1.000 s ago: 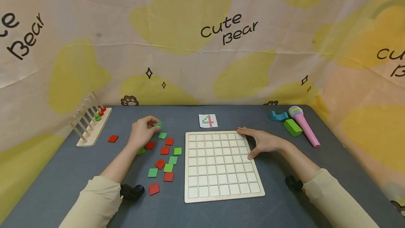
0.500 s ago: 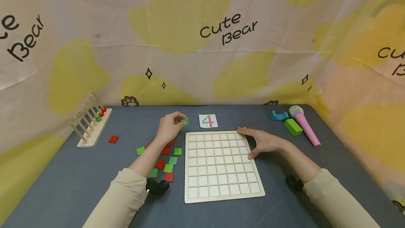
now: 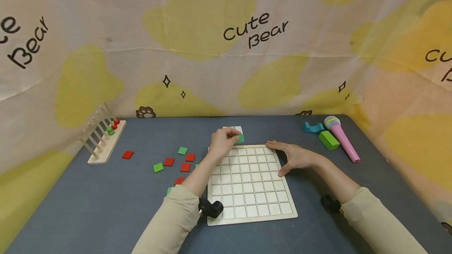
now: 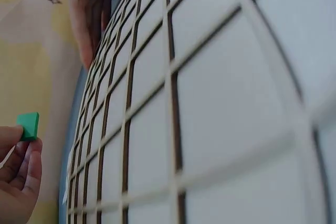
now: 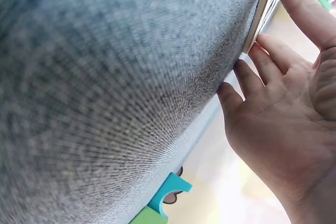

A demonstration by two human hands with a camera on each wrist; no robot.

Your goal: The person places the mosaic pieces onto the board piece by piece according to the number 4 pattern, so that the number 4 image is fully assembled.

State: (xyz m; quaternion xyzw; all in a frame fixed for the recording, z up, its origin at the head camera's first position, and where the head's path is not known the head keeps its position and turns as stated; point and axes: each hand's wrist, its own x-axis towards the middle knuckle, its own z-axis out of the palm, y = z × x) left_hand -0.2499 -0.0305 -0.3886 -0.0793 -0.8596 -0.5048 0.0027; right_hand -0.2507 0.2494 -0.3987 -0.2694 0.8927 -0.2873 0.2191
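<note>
My left hand (image 3: 222,144) pinches a small green square tile (image 4: 29,125) between thumb and fingertips. It is above the far edge of a pale wooden grid board (image 3: 248,187), in front of a printed card (image 3: 238,128) that it partly covers. The board's squares that show hold no tiles. My right hand (image 3: 298,156) rests on the board's right side, its thumb on the edge and its fingers stretched to the far right corner. In the right wrist view its fingertips touch the board's rim (image 5: 260,17).
Red tiles (image 3: 185,167) and green tiles (image 3: 158,167) lie left of the board, some hidden by my left arm. A peg rack (image 3: 106,148) with red and green beads stands far left. At the back right are a pink toy microphone (image 3: 342,140), green block (image 3: 329,140) and blue curved piece (image 3: 313,128).
Carrying the green tile, my left hand has moved right from above the loose tiles to the board's far edge by the card. My right hand has stayed on the board.
</note>
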